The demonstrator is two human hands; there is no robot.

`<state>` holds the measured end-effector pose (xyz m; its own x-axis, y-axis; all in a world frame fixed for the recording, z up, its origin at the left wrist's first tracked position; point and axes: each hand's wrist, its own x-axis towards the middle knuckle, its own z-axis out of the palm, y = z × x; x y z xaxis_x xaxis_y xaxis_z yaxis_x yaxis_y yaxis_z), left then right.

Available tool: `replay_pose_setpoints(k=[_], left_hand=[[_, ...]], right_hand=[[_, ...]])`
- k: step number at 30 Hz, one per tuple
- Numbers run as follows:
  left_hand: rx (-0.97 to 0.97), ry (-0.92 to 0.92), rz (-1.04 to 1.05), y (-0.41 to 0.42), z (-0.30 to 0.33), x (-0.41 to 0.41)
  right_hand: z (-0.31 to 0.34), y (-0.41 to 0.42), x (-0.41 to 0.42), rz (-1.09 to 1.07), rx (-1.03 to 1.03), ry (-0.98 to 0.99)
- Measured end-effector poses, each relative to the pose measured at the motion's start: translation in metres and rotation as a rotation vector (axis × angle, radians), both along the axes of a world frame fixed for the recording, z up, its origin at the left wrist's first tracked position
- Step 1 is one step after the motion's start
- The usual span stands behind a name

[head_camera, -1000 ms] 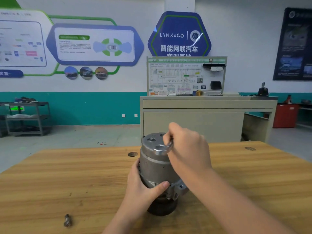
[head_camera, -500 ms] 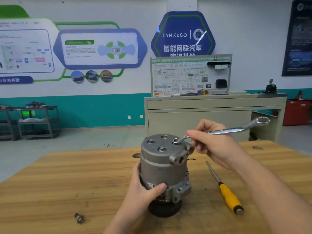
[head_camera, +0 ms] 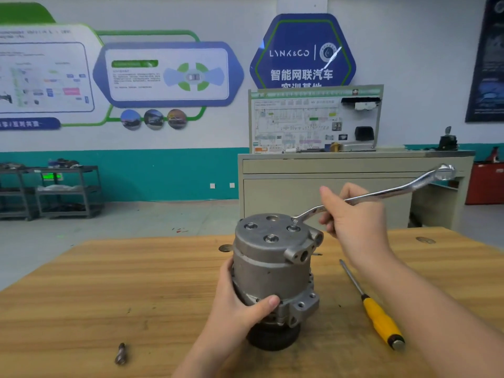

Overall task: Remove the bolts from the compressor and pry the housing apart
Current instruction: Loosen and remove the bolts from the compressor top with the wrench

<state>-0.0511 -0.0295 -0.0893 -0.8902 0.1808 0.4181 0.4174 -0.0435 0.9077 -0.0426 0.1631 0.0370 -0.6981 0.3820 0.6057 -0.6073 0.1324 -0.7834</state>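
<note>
Our right hand (head_camera: 354, 222) has its fingers curled around the shank of a long silver ring wrench (head_camera: 381, 193), gripping it near the lower end. The wrench's near ring end sits at the far right edge of the compressor's top face, at or just beside a bolt (head_camera: 293, 228) there; we cannot tell whether the ring is seated over a bolt head. Its free ring end rises up and to the right, well clear of the bench.

Our left hand (head_camera: 240, 304) wraps around the lower part of the compressor (head_camera: 272, 268), thumb (head_camera: 266, 302) pressed across the front of the body near the mounting flange, the other fingers hidden behind it.

The compressor stands upright on its dark pulley end, in the middle of the wooden workbench (head_camera: 109, 282). On its round top face we see bolts, one at the front (head_camera: 270, 237), one at the left (head_camera: 250, 225), and a recess at the back (head_camera: 272, 218) whose contents we cannot make out. Two port bosses jut from the upper right side.

A yellow-handled screwdriver (head_camera: 379, 317) lies on the bench just right of the compressor, blade pointing away from us. A loose bolt (head_camera: 120, 353) lies on the bench at the near left, well apart from the compressor.

Beyond the bench stand a grey cabinet (head_camera: 327, 186) carrying a wiring display board (head_camera: 313, 118), and a metal shelving cart (head_camera: 54, 192) at the far left wall.
</note>
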Motion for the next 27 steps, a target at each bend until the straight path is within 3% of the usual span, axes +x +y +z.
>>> replay_pose_setpoints(k=[5,11,14,18,21,25,27], left_hand=[[-0.007,0.026,0.033,0.004,-0.003,-0.001],[-0.045,0.039,0.053,0.003,-0.003,-0.001],[-0.043,0.041,0.062,0.002,-0.003,-0.001],[-0.062,0.025,0.037,0.001,-0.003,-0.001],[-0.054,0.012,0.042,0.001,-0.002,0.0],[-0.027,-0.023,0.001,-0.001,-0.001,-0.001],[-0.022,-0.027,-0.014,-0.004,-0.002,-0.002]], right_hand=[[-0.005,-0.014,0.017,-0.159,0.223,0.165],[-0.009,-0.021,0.024,-0.207,0.501,0.216],[-0.007,-0.027,0.033,-0.263,0.814,0.259],[-0.001,-0.04,0.04,-0.384,1.207,0.12],[0.002,-0.035,0.032,-0.319,1.104,0.144],[-0.015,-0.009,0.023,-0.08,0.64,0.134],[-0.023,0.009,0.012,0.168,0.307,0.053]])
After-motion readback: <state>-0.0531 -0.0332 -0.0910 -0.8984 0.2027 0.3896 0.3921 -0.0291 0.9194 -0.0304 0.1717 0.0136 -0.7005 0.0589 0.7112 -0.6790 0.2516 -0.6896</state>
